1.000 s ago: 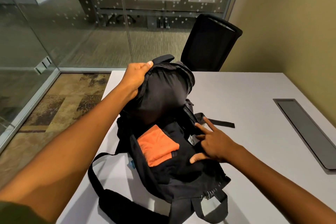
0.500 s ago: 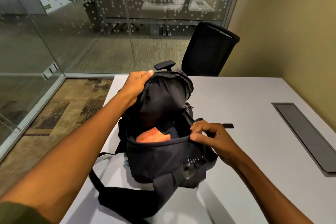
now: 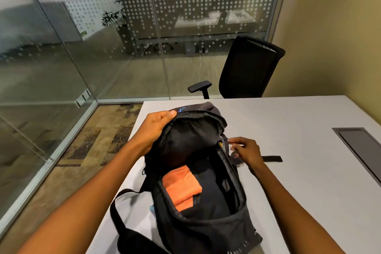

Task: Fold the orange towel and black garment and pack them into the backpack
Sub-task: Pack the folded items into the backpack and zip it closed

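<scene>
The left hand point(image 3: 153, 128) grips the top flap of the black fabric backpack point(image 3: 206, 202) on the white worktop point(image 3: 299, 171), propping it open, while the right hand point(image 3: 246, 151) pinches what looks like a zipper pull at its side, likely to close it over the folded orange towel point(image 3: 181, 186) and dark cloth inside.

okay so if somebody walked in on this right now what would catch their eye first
Most likely the orange towel, bright against the dark inside of the open black backpack lying on the white table. Next, the two hands at work: the left hand grips the bag's upper flap, and the right hand pinches something small at its right edge, perhaps a zipper pull. Beyond the table stands a black office chair.
</scene>
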Tool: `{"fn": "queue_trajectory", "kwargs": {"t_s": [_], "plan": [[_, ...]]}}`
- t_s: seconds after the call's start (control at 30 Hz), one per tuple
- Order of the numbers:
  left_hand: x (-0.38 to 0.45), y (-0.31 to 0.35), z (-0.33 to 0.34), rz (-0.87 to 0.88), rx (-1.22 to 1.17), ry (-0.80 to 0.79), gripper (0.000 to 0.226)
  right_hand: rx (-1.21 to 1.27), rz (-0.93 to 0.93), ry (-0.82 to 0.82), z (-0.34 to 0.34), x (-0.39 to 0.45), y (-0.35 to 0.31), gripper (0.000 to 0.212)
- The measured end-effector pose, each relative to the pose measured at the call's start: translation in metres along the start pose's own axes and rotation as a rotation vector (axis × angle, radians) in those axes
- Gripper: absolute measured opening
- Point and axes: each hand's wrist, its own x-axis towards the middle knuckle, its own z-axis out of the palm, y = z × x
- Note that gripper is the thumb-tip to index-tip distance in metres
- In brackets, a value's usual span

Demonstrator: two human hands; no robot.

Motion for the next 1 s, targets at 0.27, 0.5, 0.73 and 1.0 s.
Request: {"fn": "queue_trajectory", "kwargs": {"t_s": [0.27,0.5,0.73,1.0], "plan": [[0.003,0.000,-0.003,0.150,0.297,0.087,0.019,0.261,-0.064,-0.011,0.029,-0.018,-0.040,0.051],[-0.007,-0.051,-0.052,0.085,0.366,0.607,0.028,-0.021,-0.432,-0.172,0.026,-0.047,-0.068,0.068],[-0.041,-0.148,-0.068,-0.396,0.527,0.195,0.043,-0.116,-0.323,-0.205,0.018,-0.061,-0.087,0.068],[-0.034,-0.160,-0.049,-0.453,0.567,0.173,0.034,-0.187,-0.271,-0.130,0.024,-0.076,-0.110,0.072]]}}
